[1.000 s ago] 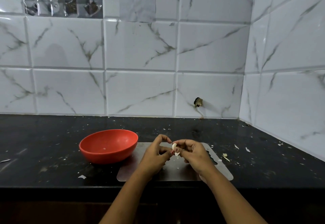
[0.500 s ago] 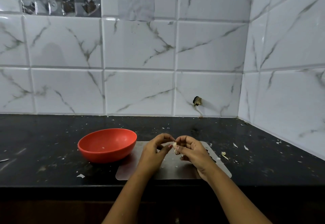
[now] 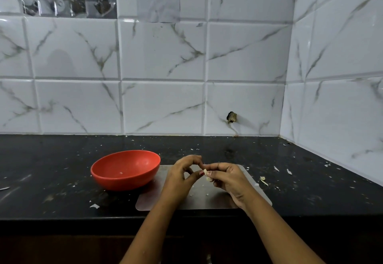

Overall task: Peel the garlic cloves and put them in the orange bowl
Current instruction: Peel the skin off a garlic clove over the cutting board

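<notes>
One orange bowl (image 3: 125, 169) sits at your nine o'clock, touching the grey board (image 3: 204, 198) and holding only a pale speck. Your left hand (image 3: 182, 177) and right hand (image 3: 229, 177) pinch one small whitish garlic clove (image 3: 206, 173) together above the board.

Head camera, single wide-angle view: looking forward and slightly down from above the worktop's (image 3: 51, 160) front edge, facing the tiled back wall (image 3: 161, 56) squarely, with the right corner wall (image 3: 335, 77) bending inward.

Glossy marble-look tiles (image 3: 161, 106), smooth bowl (image 3: 124, 178)
</notes>
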`<state>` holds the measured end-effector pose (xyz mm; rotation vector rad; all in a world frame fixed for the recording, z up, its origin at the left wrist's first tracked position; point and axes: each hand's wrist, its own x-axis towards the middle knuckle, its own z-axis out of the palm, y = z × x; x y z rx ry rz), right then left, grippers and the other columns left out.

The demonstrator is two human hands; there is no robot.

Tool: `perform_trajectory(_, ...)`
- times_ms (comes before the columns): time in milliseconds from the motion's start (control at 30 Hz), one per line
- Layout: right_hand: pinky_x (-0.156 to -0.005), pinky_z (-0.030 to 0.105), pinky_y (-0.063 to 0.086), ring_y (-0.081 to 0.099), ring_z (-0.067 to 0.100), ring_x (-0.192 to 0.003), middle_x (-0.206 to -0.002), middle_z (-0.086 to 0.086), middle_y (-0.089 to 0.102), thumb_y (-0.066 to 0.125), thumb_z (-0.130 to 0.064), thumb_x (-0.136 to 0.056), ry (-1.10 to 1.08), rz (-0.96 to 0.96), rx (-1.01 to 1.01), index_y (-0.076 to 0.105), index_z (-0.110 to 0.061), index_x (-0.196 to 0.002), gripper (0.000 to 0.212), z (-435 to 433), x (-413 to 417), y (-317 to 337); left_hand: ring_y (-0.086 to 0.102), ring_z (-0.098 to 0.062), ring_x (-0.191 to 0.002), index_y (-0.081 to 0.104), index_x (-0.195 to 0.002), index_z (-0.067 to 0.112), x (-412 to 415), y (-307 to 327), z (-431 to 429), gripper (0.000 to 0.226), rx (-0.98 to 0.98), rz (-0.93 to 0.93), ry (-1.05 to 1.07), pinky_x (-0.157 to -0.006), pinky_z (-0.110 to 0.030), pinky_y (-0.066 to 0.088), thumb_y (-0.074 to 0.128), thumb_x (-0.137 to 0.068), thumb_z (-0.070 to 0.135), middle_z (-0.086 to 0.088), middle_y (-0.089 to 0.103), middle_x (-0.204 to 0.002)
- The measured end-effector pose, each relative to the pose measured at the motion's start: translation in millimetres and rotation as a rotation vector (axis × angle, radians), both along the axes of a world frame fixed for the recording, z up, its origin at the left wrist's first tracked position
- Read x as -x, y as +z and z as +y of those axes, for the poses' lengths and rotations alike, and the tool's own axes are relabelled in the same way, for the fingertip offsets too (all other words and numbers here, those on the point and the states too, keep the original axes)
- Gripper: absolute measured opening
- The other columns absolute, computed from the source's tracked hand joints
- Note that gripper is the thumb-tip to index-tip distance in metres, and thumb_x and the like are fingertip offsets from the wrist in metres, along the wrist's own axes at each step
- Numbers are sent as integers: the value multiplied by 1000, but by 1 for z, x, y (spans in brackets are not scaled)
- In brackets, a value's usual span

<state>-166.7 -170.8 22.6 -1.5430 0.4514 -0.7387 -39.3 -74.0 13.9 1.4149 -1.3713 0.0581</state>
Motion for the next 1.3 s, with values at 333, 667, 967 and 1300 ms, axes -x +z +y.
perform_trajectory(333,-58,20,42,58,11,-68,-76,5,71,66,0,-84,24,-20,-25,76,-13,-86,17,-1,1,1,51,14,-88,61,-84,26,-3,-2,-3,20,-18,-7,-10,-74,-4,43,71,-81,9,28,50,-112)
perform_trajectory(667,-64,23,42,59,7,-70,-79,1,72,68,-2,-83,12,0,7,76,-16,-85,16,-2,0,0,55,10,-84,61,-76,30,-4,-3,-3,25,-29,39,-9,-73,-3,42,74,-77,8,27,52,-114)
perform_trajectory(967,-70,25,42,62,8,-74,-79,-1,73,68,-4,-83,-8,33,46,74,-17,-83,15,-1,1,0,59,2,-71,61,-65,31,-5,-4,-5,31,-3,43,37,-69,-4,41,78,-71,6,19,59,-113)
perform_trajectory(1300,-71,21,46,64,4,-76,-86,-1,75,68,-6,-85,12,6,33,76,-20,-90,17,0,-1,-1,53,7,-92,53,-72,30,-7,-10,-13,36,10,-85,19,-75,-5,39,67,-79,-3,10,58,-112)
